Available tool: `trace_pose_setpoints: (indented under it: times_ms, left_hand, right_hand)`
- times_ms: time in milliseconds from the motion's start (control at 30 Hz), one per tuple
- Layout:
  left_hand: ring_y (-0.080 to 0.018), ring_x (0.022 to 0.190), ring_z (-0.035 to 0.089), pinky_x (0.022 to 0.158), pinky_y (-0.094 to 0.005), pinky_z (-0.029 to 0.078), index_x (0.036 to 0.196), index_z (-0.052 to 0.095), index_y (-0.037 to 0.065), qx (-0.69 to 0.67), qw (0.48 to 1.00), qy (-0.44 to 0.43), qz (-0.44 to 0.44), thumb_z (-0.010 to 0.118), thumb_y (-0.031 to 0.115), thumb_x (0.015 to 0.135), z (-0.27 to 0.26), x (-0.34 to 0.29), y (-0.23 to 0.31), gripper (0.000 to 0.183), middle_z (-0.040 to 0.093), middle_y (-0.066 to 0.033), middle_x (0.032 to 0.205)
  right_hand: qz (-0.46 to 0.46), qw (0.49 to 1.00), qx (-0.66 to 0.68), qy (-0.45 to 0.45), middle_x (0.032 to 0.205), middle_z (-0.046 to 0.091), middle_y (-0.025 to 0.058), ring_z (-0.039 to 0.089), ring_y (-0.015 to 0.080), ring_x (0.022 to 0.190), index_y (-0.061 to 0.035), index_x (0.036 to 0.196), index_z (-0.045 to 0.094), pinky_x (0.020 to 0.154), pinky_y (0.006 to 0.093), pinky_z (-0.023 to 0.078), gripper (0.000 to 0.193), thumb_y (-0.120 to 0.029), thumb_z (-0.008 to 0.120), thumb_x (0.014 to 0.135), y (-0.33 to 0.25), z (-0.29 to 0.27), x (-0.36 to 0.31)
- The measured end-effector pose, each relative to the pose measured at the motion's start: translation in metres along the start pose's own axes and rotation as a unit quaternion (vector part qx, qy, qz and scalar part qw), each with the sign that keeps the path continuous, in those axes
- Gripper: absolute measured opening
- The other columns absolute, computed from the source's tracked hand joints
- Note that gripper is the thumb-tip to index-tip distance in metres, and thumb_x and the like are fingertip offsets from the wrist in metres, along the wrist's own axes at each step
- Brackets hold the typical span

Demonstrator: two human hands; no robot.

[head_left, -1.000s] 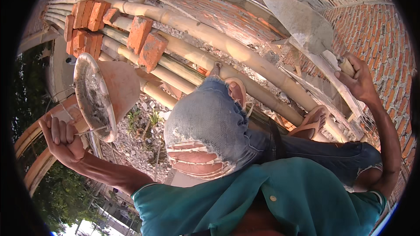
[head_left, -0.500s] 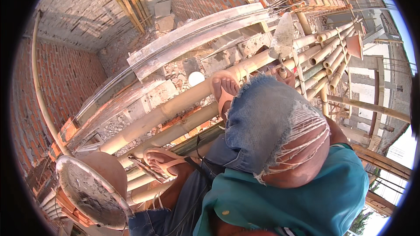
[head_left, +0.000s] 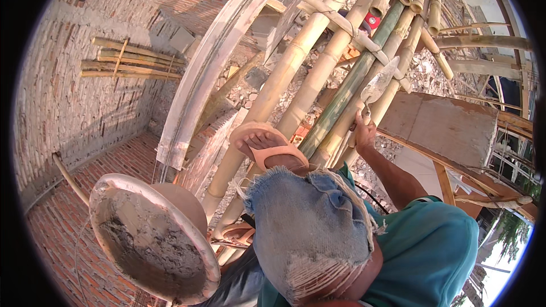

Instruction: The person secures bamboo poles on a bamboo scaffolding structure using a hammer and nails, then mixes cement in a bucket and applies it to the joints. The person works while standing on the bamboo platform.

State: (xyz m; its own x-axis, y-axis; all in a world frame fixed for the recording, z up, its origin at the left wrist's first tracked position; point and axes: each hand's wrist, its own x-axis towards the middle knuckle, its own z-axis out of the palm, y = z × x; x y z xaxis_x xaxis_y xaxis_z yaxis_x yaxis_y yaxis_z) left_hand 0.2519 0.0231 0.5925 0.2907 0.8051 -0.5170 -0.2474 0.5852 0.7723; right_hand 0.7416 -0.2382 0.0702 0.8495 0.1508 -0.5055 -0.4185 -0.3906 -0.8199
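My right hand (head_left: 364, 132) is closed round the handle of a pointed trowel (head_left: 380, 82). The trowel's mortar-smeared blade points away from me, over the bamboo poles (head_left: 364, 74). At the lower left, a round bucket (head_left: 185, 200) is tilted so its mouth faces me. Grey wet mortar (head_left: 151, 250) coats its inside and lies in the bottom. My left hand does not show, so what bears the bucket is hidden. My knee in torn jeans (head_left: 313, 227) is between the bucket and my right arm. One sandalled foot (head_left: 270, 146) rests on the poles.
A long concrete beam form (head_left: 213, 68) runs beyond the poles on the left. Brick walls (head_left: 85, 153) stand farther left, with rubble (head_left: 244, 94) below. A board (head_left: 438, 125) on timber lies to the right of my hand. Lashed crosspieces tie the bamboo together.
My view has swung round, so the poles now run away from me. The bucket appears larger and farther right. My right hand and trowel, partly behind the knee before, are now in plain sight.
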Motion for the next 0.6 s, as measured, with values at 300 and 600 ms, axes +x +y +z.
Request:
trace_pose_setpoints:
  times_ms: [300,600]
  left_hand:
    - [-0.0110,0.045,0.032,0.038,-0.0291,0.022,0.115,0.047,0.003,0.237,0.961,-0.107,0.092,0.045,0.032,0.111,0.201,0.188,-0.071,0.030,0.043,-0.0042,0.063]
    - [-0.0048,0.047,0.031,0.045,-0.0245,0.025,0.081,0.048,0.009,0.235,0.900,-0.365,-0.046,0.038,0.039,0.114,0.349,0.288,-0.194,0.046,0.038,0.0034,0.057]
  right_hand:
    - [-0.047,0.993,0.098,-0.035,0.099,0.067,-0.0026,0.058,0.0074,0.091,-0.0040,0.119,0.065,0.081,0.0257,0.048,0.034,-0.028,0.075,0.098,0.022,-0.003,0.006]
    - [-0.057,0.994,0.090,-0.009,0.089,0.064,-0.0013,0.058,0.0083,0.079,-0.0037,0.108,0.063,0.073,0.0274,0.049,0.024,-0.024,0.072,0.099,0.026,0.009,0.004]
